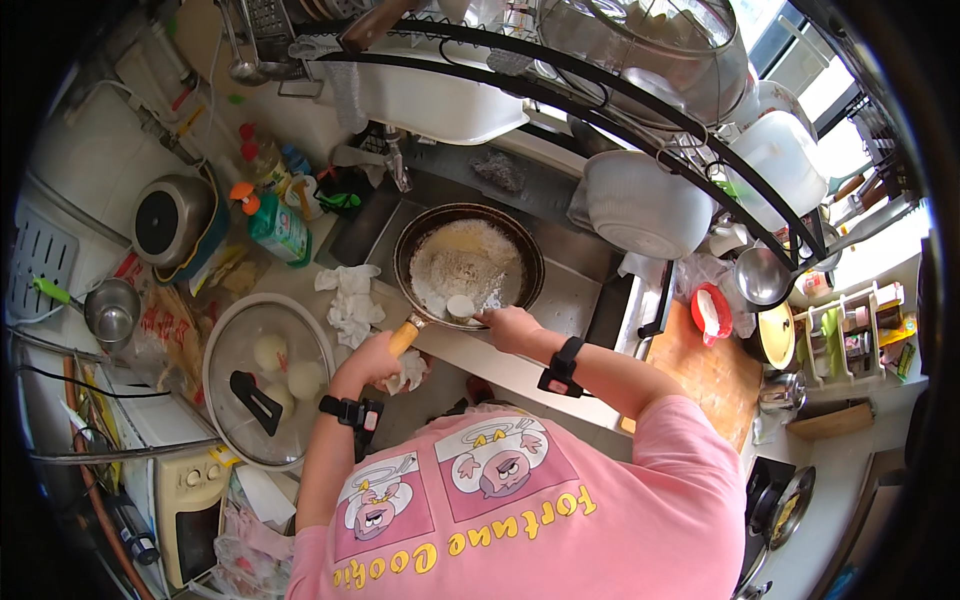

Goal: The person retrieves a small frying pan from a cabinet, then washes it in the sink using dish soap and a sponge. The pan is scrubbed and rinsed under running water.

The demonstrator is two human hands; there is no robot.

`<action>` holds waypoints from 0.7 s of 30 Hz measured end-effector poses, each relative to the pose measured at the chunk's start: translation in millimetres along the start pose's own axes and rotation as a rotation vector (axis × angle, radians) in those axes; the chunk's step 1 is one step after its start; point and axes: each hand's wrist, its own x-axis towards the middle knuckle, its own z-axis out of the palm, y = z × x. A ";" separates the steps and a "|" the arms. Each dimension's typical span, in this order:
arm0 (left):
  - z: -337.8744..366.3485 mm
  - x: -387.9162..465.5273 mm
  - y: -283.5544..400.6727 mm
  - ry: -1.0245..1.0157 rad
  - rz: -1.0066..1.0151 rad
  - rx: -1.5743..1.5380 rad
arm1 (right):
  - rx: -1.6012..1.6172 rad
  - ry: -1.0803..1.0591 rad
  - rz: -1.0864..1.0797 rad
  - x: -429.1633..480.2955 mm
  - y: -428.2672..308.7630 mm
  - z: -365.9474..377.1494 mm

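Note:
My left hand [373, 361] grips the wooden handle [405, 337] of a dark frying pan [401, 259] held over the sink. Crumpled white paper [409, 373] shows at the fingers of that hand, below the handle. White powder [469, 262] covers much of the pan's inside, with a pale tan patch in it. At the pan's near rim, my right hand [514, 330] pinches what looks like a small spoon; its round white end [460, 307] is over the powder. The spoon's handle is mostly hidden by my fingers.
The steel sink [574, 300] has a faucet [397, 161] behind it. Left are crumpled tissues [351, 304], a green pump bottle [279, 229] and a glass-lidded pot [214, 375]. A black rack [480, 64] arches overhead. Right, a red bowl [709, 311] rests near a wooden board [701, 382].

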 end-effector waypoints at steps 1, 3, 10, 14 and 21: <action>2.6 2.7 -6.7 0.024 0.035 0.002 | -0.056 0.042 0.084 -0.7 -1.8 -3.6; 9.8 8.5 -20.2 0.073 0.118 0.049 | -0.130 0.053 0.194 2.8 2.0 -17.3; 11.4 13.3 -24.9 0.030 0.007 -0.002 | -0.061 0.030 0.248 -15.0 45.0 -30.5; 8.7 2.1 -15.3 0.022 0.015 -0.032 | -0.212 0.269 0.249 17.2 68.7 -36.8; 10.3 2.1 -13.9 0.073 0.109 -0.117 | -0.185 0.083 0.200 37.8 75.4 -41.3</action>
